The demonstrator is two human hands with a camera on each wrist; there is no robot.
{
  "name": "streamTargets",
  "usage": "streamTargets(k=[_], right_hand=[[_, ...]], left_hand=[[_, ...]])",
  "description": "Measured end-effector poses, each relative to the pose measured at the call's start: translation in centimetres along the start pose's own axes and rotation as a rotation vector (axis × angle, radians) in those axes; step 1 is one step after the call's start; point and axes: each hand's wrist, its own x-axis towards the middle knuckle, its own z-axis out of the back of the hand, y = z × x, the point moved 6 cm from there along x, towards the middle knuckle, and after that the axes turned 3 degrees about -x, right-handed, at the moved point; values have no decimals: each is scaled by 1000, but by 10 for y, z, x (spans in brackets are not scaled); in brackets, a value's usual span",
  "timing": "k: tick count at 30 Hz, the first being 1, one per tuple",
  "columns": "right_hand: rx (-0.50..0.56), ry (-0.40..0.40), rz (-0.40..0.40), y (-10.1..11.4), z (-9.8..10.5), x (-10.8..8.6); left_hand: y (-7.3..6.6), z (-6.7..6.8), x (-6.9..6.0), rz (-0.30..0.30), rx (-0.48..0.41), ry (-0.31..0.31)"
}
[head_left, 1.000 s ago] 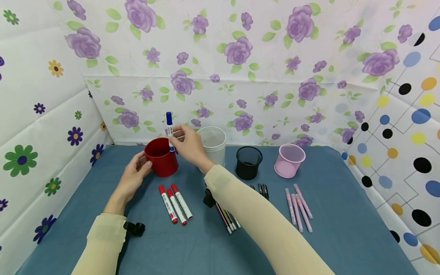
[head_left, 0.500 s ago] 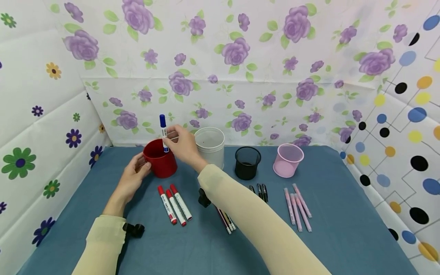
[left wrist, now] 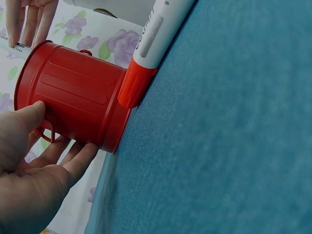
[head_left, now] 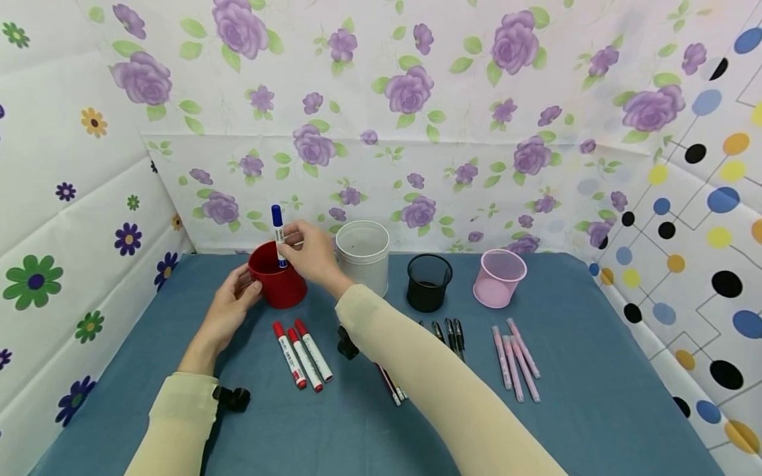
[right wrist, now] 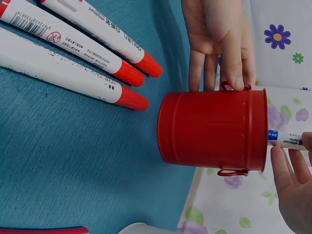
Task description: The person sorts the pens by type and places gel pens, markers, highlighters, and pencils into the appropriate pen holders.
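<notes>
A small red metal bucket (head_left: 284, 289) stands upright on the blue cloth. My left hand (head_left: 231, 305) holds its left side, thumb beside the small handle and fingers round the wall, as the left wrist view (left wrist: 44, 180) shows. With thumb and fingers my right hand (head_left: 312, 256) pinches a white whiteboard marker with a blue cap (head_left: 277, 217). The marker is nearly upright, cap up, and its blue lower end (right wrist: 273, 135) is at the bucket's mouth. Three red-capped whiteboard markers (head_left: 305, 355) lie on the cloth in front of the bucket.
Right of the red bucket stand a white bucket (head_left: 364, 264), a black holder (head_left: 427, 291) and a pink holder (head_left: 499, 281). Several black pens (head_left: 455, 334), pencils (head_left: 389, 385) partly under the right sleeve, and pink pens (head_left: 518, 363) lie on the blue cloth (head_left: 321, 436).
My right hand has moved left with the blue-capped marker, from the bucket's right rim to over its mouth, and then slightly down. The left hand stays on the red bucket.
</notes>
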Motion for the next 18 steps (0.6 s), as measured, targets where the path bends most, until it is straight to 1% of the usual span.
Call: streamTargets(k=[8, 12, 18], right_hand=[[-18, 9, -6, 0, -4, 3], [-20, 20, -12, 1, -5, 4], [-20, 16, -16, 0, -6, 5]], left_hand=[[-2, 1, -1, -14, 1, 2], [-2, 1, -1, -11, 2, -1], [-1, 0, -1, -4, 4, 0]])
